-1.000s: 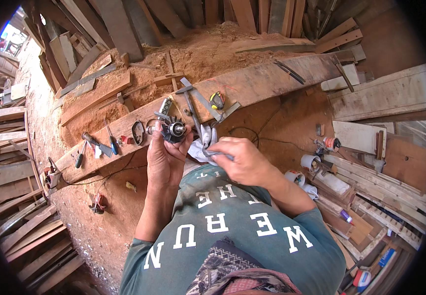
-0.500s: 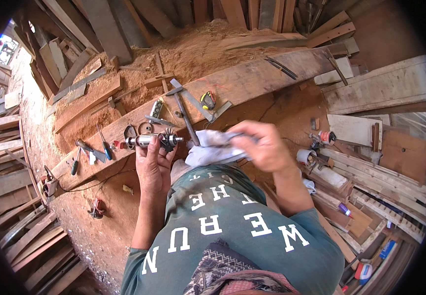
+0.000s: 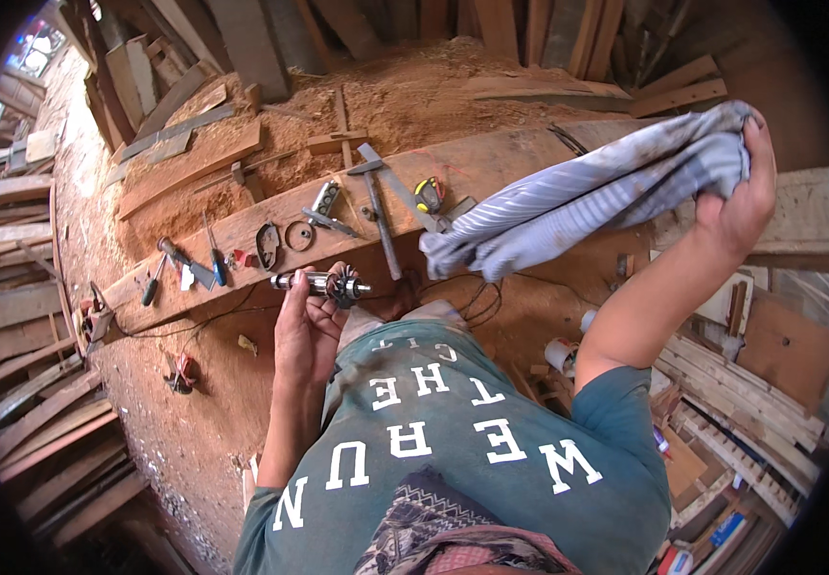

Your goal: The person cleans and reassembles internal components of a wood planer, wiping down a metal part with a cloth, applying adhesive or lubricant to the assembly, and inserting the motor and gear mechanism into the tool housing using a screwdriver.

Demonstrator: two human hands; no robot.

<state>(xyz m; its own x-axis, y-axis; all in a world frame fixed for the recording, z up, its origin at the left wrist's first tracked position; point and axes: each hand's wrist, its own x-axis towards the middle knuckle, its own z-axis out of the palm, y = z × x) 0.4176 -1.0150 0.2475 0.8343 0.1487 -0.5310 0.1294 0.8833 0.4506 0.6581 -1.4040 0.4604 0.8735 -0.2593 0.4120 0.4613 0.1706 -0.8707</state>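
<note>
Head-worn fisheye, close overhead, looking steeply down.

Upper-left glare (rim black, bent)

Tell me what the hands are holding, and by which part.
The left hand holds a metal motor part around its middle; the right hand grips a striped cloth by one end.

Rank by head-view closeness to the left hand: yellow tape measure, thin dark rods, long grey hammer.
1. Long grey hammer, just right of the left hand.
2. Yellow tape measure, right of the hammer.
3. Thin dark rods, farther right.
</note>
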